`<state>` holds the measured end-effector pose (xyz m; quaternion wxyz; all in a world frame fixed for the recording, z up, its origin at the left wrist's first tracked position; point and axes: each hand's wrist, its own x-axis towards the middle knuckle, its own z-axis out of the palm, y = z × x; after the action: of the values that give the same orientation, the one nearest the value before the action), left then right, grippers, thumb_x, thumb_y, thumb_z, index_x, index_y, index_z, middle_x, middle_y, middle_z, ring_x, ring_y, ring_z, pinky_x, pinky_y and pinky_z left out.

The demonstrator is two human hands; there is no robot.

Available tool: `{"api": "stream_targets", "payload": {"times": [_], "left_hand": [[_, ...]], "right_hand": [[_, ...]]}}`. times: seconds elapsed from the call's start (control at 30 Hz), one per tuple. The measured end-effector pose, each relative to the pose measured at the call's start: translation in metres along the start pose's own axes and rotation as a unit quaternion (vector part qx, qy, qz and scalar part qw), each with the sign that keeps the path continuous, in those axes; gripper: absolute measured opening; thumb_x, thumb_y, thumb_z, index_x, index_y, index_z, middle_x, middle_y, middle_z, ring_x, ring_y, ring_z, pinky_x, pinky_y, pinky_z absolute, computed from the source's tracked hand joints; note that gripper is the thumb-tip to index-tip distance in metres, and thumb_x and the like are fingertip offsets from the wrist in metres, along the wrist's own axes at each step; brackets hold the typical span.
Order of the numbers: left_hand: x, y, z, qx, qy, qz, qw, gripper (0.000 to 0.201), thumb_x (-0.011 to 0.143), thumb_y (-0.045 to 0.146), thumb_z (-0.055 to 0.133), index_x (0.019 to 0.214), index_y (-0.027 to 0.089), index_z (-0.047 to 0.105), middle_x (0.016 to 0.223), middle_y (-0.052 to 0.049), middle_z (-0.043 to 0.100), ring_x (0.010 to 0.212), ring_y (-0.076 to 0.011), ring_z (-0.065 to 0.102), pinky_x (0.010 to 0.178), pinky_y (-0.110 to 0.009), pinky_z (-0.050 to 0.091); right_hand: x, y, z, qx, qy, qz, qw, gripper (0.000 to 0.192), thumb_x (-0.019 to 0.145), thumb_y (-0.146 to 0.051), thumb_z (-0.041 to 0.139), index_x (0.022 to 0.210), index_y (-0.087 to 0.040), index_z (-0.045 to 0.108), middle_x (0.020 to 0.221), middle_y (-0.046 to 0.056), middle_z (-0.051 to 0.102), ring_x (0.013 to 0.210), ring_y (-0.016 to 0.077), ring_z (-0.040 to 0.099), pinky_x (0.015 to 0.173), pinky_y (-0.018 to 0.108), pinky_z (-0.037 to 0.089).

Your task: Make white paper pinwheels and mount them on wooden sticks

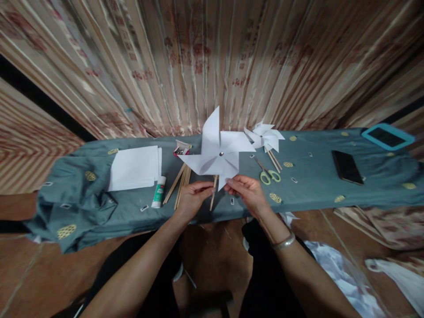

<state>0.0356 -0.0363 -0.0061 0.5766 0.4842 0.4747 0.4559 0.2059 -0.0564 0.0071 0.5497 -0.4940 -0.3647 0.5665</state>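
Note:
A white paper pinwheel (212, 148) with a metal pin at its centre is held up over the cloth-covered table. My left hand (194, 198) is closed on its wooden stick (213, 198), just below the blades. With thumb and fingers my right hand (247, 192) pinches the tip of the lowest paper blade. Behind and to the right lie other white pinwheels (266, 136) with their sticks. Green-handled scissors (269, 176) rest right of my right hand. Several loose wooden sticks (180, 185) and a glue stick (159, 193) are left of my left hand.
A stack of white paper (134, 168) lies at the left of the table. Near the back stands a small red box of pins (181, 151). A black phone (347, 167) and a blue-framed tablet (387, 136) are at the right. A curtain (205, 66) hangs behind the table.

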Motion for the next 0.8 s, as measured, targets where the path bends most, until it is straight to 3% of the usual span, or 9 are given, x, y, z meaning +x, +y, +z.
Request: {"api": "stream_targets", "payload": {"times": [0.4, 0.5, 0.63, 0.7, 0.8], "left_hand": [[-0.002, 0.004, 0.001, -0.023, -0.021, -0.012, 0.999, 0.030, 0.051, 0.038, 0.086, 0.072, 0.018, 0.079, 0.074, -0.004, 0.075, 0.071, -0.0172, 0.065, 0.073, -0.029, 0.051], [-0.001, 0.002, 0.000, -0.029, -0.009, -0.015, 0.999, 0.032, 0.048, 0.040, 0.088, 0.070, 0.019, 0.078, 0.073, -0.003, 0.075, 0.070, -0.0174, 0.065, 0.072, -0.029, 0.052], [-0.002, 0.000, -0.002, -0.024, -0.025, -0.013, 0.999, 0.030, 0.049, 0.039, 0.087, 0.070, 0.019, 0.078, 0.070, -0.003, 0.074, 0.068, -0.0165, 0.064, 0.068, -0.028, 0.051], [-0.003, 0.000, -0.002, -0.014, -0.041, -0.018, 0.999, 0.027, 0.051, 0.037, 0.086, 0.069, 0.018, 0.078, 0.068, -0.003, 0.073, 0.065, -0.0154, 0.062, 0.066, -0.026, 0.050], [-0.004, -0.001, -0.002, -0.009, -0.054, -0.028, 0.998, 0.023, 0.052, 0.034, 0.084, 0.067, 0.018, 0.078, 0.066, -0.003, 0.072, 0.063, -0.0143, 0.061, 0.064, -0.025, 0.049]], "right_hand": [[-0.004, -0.002, 0.008, -0.085, -0.052, -0.022, 0.995, 0.035, 0.059, -0.053, 0.081, 0.060, -0.019, 0.072, 0.049, -0.002, 0.063, 0.044, 0.0073, 0.047, 0.044, 0.022, 0.036], [-0.001, -0.008, -0.007, -0.109, 0.010, -0.086, 0.990, 0.034, 0.064, -0.053, 0.079, 0.061, -0.020, 0.071, 0.050, -0.001, 0.064, 0.043, 0.0084, 0.047, 0.043, 0.023, 0.036], [0.011, -0.016, -0.035, -0.095, 0.177, -0.184, 0.962, 0.028, 0.065, -0.047, 0.080, 0.075, -0.021, 0.073, 0.066, 0.001, 0.072, 0.060, 0.0137, 0.062, 0.058, 0.027, 0.050], [0.016, -0.017, -0.044, -0.091, 0.206, -0.215, 0.950, 0.029, 0.065, -0.042, 0.081, 0.084, -0.022, 0.073, 0.081, 0.003, 0.076, 0.077, 0.0171, 0.069, 0.075, 0.032, 0.054], [0.021, -0.015, -0.050, -0.099, 0.198, -0.232, 0.947, 0.033, 0.067, -0.039, 0.081, 0.094, -0.023, 0.073, 0.098, 0.005, 0.076, 0.093, 0.0194, 0.070, 0.093, 0.039, 0.052]]}}
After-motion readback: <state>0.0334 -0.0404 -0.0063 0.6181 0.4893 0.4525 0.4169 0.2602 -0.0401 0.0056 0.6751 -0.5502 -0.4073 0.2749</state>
